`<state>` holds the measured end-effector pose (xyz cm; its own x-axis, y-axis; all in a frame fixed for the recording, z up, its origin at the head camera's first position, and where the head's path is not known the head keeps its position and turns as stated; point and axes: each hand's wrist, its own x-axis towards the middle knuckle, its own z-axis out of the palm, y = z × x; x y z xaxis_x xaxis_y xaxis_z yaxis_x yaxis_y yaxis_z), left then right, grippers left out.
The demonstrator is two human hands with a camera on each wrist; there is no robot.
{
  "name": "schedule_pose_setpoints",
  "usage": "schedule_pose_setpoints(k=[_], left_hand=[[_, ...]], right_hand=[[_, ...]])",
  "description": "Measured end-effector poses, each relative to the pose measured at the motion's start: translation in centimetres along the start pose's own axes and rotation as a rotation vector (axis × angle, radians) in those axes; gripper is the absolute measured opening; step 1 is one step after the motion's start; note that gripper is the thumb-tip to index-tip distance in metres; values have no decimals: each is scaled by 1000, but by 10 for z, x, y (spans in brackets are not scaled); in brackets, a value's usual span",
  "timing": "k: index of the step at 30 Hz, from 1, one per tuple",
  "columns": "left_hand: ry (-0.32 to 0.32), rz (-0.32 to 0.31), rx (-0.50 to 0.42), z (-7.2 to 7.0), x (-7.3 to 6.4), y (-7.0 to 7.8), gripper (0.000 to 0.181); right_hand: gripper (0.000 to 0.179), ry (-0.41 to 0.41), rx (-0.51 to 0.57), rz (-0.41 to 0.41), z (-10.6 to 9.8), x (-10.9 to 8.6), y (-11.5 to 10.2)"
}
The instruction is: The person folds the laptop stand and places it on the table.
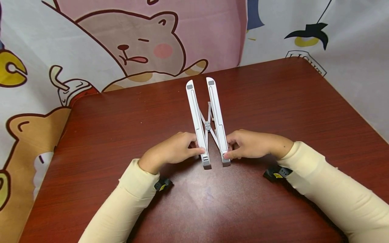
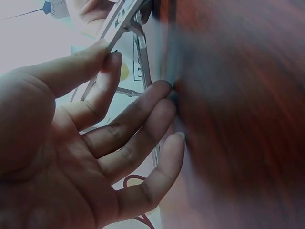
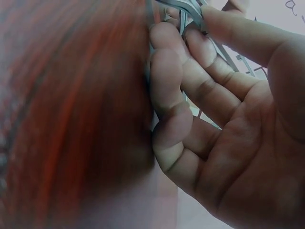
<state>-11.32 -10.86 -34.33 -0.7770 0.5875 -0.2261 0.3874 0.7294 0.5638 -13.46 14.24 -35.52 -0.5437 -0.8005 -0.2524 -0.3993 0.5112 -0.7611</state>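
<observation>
A white folding laptop stand (image 1: 207, 126) stands on the table, its two long bars partly spread and joined by crossed grey struts at a central pivot. My left hand (image 1: 173, 148) pinches the near end of the left bar between thumb and index finger. On the other side, my right hand (image 1: 255, 143) pinches the near end of the right bar in the same manner. In the left wrist view, the other fingers (image 2: 157, 119) reach down at the tabletop under the bar. The right wrist view shows curled lower fingers (image 3: 167, 81) close against the table.
The reddish-brown wooden table (image 1: 121, 135) has rounded far corners. Behind it hangs a cartoon-printed cloth (image 1: 146, 40). A small black wrist device sits under the left sleeve (image 1: 130, 192), and another under the right sleeve (image 1: 328, 182).
</observation>
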Motion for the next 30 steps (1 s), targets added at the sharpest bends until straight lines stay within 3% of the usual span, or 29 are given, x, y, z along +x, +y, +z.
schedule_pose_setpoints(k=[22,30], left_hand=[[5,-8,-26,3,3,3,22],[-20,-13,-35,3,5,5,23]], right_hand=[[10,-4,5,-13,1,2,0],[9,-7,7,-8,1,2,0]])
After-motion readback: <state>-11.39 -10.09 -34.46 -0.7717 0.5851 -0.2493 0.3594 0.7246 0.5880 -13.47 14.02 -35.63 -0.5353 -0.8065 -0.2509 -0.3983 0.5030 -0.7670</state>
